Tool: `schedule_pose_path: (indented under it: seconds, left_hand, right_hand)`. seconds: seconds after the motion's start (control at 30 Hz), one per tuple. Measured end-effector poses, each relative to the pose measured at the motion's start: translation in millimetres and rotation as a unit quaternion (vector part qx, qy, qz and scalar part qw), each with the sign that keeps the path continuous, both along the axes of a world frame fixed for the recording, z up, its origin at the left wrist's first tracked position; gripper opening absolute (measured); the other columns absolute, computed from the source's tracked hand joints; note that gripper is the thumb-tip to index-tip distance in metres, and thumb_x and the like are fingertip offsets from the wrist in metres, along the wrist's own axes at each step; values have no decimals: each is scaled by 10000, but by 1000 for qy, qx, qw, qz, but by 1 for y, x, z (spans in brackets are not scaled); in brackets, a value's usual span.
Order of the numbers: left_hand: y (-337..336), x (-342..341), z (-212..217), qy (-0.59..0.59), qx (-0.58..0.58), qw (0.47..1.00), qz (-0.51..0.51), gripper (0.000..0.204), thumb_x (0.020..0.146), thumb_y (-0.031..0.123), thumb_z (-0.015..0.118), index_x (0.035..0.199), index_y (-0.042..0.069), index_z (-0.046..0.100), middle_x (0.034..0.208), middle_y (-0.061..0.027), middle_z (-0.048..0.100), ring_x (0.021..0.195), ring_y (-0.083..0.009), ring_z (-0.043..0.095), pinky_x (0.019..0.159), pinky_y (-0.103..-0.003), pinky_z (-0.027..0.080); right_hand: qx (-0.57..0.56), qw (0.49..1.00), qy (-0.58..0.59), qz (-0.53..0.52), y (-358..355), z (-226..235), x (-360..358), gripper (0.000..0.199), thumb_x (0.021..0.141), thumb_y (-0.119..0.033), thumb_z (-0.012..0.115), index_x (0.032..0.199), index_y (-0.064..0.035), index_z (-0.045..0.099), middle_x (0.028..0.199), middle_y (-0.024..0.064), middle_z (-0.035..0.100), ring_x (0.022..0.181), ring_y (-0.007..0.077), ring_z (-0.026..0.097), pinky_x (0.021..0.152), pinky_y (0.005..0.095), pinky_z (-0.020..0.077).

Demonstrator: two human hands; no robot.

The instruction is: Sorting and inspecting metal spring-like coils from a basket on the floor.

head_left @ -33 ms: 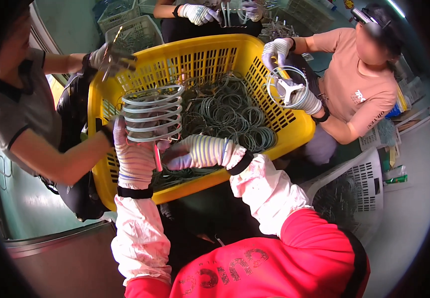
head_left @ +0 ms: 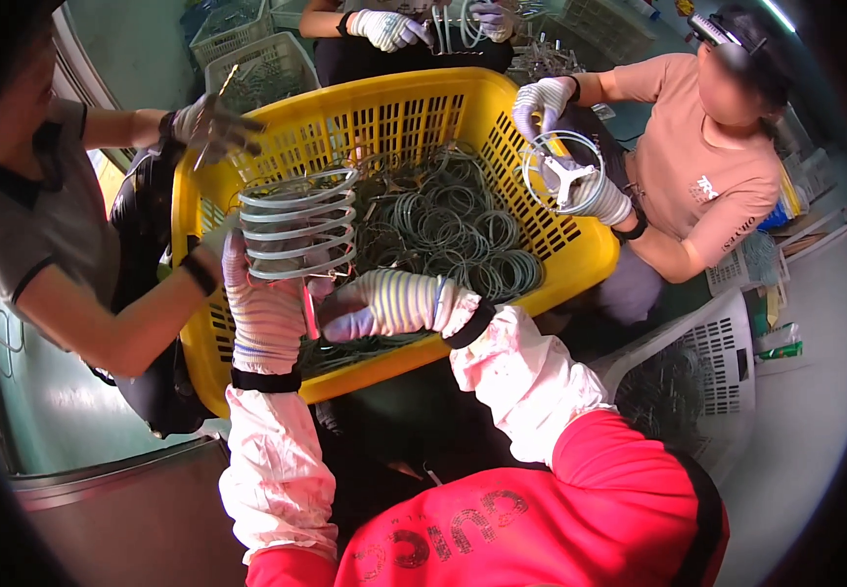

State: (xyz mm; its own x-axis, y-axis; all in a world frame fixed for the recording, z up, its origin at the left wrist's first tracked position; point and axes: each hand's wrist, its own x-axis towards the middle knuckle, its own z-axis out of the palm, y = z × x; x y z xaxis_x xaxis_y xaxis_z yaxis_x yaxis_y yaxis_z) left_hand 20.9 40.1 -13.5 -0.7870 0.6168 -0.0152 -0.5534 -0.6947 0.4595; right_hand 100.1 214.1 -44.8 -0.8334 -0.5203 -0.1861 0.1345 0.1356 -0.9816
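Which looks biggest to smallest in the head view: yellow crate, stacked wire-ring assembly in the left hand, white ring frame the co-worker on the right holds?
1. yellow crate
2. stacked wire-ring assembly, in the left hand
3. white ring frame

Items 2 and 3 are close; the frame sits farther away, so that order is unsure.

We count one yellow basket (head_left: 580,256), two pale crates (head_left: 265,61) behind it, one white crate (head_left: 727,352) at its right, three co-workers, and eight gloved hands.

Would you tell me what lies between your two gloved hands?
In the head view, a thin red tool stands between the left hand and right hand.
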Motion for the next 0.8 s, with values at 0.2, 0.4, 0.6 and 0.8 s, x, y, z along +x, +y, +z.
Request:
schedule_pose_path:
  seconds: [0.2, 0.4, 0.6, 0.8]
  left_hand:
    - [4, 8, 2, 43, -28, 998, 29, 580, 945, 554, 534, 1333, 124, 563, 1250, -131, 656, 974, -352, 679, 567, -444, 580]
    - [6, 11, 4, 13, -14, 1000, 10, 526, 942, 561, 538, 1306, 184, 588, 1248, -89, 652, 971, -319, 632, 602, -405, 507]
    - [6, 7, -2, -6, -7, 1000, -14, 550, 917, 576, 577, 1258, 145, 595, 1156, -74, 669, 882, -305, 640, 614, -416, 524]
    - [-1, 11, -1, -16, -147, 989, -25, 666, 860, 659, 606, 1273, 137, 570, 1164, -88, 652, 896, -315, 640, 713, -429, 547]
  right_hand:
    - [94, 990, 95, -34, -14, 11, 8, 568, 908, -622, 603, 1074, -92, 722, 889, 53, 712, 866, 225, 647, 847, 371, 486]
    - [69, 993, 59, -71, -17, 12, 14, 454, 928, -515, 651, 958, -66, 712, 840, 25, 698, 815, 165, 625, 813, 346, 478]
    - [81, 989, 79, -92, -18, 12, 16, 413, 929, -469, 668, 1047, -78, 728, 854, 31, 716, 821, 150, 634, 805, 333, 489]
    - [90, 985, 76, -124, -18, 32, 27, 381, 921, -433, 693, 1019, -67, 736, 810, 16, 690, 774, 103, 578, 784, 307, 479]
